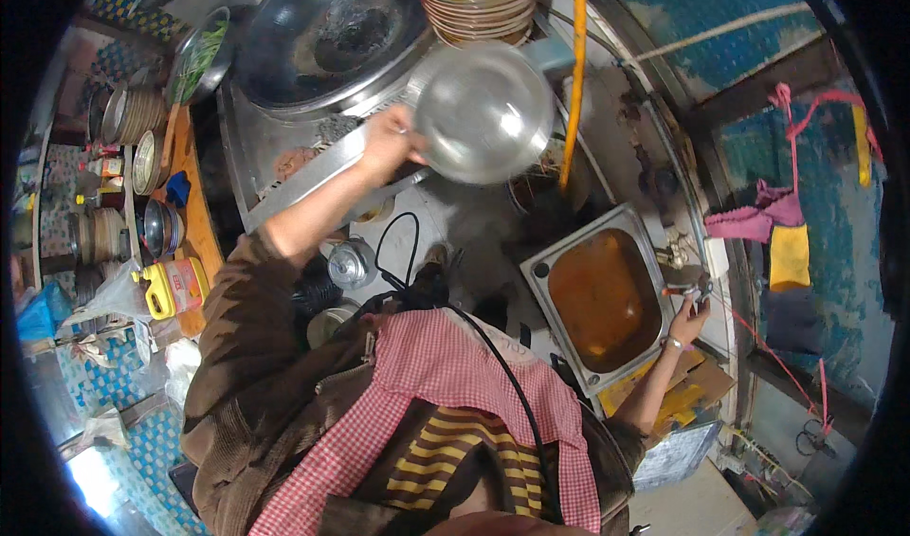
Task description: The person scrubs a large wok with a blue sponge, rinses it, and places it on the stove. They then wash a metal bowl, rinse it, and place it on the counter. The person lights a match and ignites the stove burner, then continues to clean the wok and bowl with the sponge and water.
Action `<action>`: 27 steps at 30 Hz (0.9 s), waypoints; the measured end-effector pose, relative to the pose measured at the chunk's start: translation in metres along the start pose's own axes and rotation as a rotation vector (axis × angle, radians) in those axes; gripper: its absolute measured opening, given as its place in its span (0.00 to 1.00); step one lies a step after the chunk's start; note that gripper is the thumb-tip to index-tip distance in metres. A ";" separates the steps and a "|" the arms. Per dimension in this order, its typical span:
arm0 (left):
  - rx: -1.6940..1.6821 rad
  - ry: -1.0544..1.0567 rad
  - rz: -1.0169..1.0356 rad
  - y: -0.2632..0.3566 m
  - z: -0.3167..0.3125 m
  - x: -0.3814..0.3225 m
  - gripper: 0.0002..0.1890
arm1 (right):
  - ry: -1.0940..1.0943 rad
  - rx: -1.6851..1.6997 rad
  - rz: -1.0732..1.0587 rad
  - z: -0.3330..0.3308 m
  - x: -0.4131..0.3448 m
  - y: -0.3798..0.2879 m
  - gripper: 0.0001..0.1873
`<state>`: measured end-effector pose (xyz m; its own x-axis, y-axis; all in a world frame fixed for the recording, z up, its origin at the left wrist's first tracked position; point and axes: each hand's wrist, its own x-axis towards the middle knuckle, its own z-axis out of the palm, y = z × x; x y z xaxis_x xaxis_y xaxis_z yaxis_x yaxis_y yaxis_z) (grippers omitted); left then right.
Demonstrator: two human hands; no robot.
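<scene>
A shiny round metal bowl (483, 113) is held out in front of me by its left edge, gripped in my left hand (394, 138). Its outline is slightly blurred. To the right, my right hand (688, 319) reaches past a metal sink (530, 269) and its fingers are at a metal tap (689, 288) with a reddish part. Brownish-orange liquid (601, 294) lies in the sink basin. Behind the bowl is a stack of patterned plates (476, 3), and a large dark wok (327, 38) is at the upper left of it.
A yellow hose (577, 74) hangs right of the bowl. At left, a wooden board (192, 216) holds a yellow jug (174, 287) and a blue cloth (178, 189), near stacked dishes. A metal bowl of green vegetables (202, 56) is by the wok. A black cable loops near my feet.
</scene>
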<state>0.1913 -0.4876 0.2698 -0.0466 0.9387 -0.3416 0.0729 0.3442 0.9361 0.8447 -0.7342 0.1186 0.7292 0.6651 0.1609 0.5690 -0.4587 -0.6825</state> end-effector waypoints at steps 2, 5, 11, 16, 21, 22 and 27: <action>-0.021 -0.256 -0.148 -0.045 0.083 -0.010 0.11 | -0.099 0.190 0.030 0.007 0.009 -0.010 0.32; 0.080 -0.570 -0.377 -0.123 0.196 -0.024 0.12 | -0.086 0.034 -0.052 -0.003 0.029 0.029 0.24; 0.278 -0.653 -0.442 -0.202 0.352 -0.080 0.11 | -0.016 0.325 -0.043 -0.007 0.036 0.039 0.18; 0.174 -0.581 -0.477 -0.244 0.401 -0.087 0.13 | -0.073 0.357 -0.051 -0.027 0.037 0.024 0.12; 0.130 -0.557 -0.474 -0.266 0.416 -0.088 0.21 | -0.165 0.248 -0.042 -0.028 0.048 0.043 0.16; 0.083 -0.482 -0.508 -0.257 0.420 -0.095 0.21 | -0.270 0.246 0.035 -0.033 0.049 0.042 0.18; 0.184 -0.479 -0.477 -0.227 0.425 -0.107 0.14 | -0.310 0.263 -0.099 -0.039 0.052 0.043 0.22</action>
<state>0.6033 -0.6578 0.0580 0.3257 0.5746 -0.7508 0.3234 0.6785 0.6596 0.9220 -0.7426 0.1252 0.5038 0.8629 0.0402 0.4847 -0.2439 -0.8400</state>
